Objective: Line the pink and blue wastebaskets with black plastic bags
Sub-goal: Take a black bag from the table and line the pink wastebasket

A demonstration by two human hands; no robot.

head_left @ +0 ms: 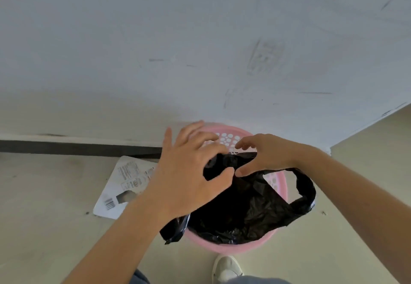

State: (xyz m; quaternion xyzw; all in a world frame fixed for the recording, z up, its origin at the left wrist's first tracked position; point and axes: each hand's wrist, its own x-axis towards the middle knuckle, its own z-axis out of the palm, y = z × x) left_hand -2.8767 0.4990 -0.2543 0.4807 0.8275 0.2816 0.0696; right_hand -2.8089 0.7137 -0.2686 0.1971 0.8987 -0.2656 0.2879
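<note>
A pink wastebasket point(231, 244) with round holes in its wall stands on the floor against a white wall. A black plastic bag point(244, 212) lies crumpled over its mouth, one handle loop hanging over the right rim and a corner drooping over the left rim. My left hand point(184, 172) and my right hand point(264, 157) meet above the basket's far side, thumbs and fingers pinching the bag's upper edge between them. The blue wastebasket is not in view.
A white printed sheet with a barcode point(124, 186) lies on the floor left of the basket. A dark baseboard strip point(77, 148) runs along the wall at left. A white shoe point(226, 268) stands just in front of the basket.
</note>
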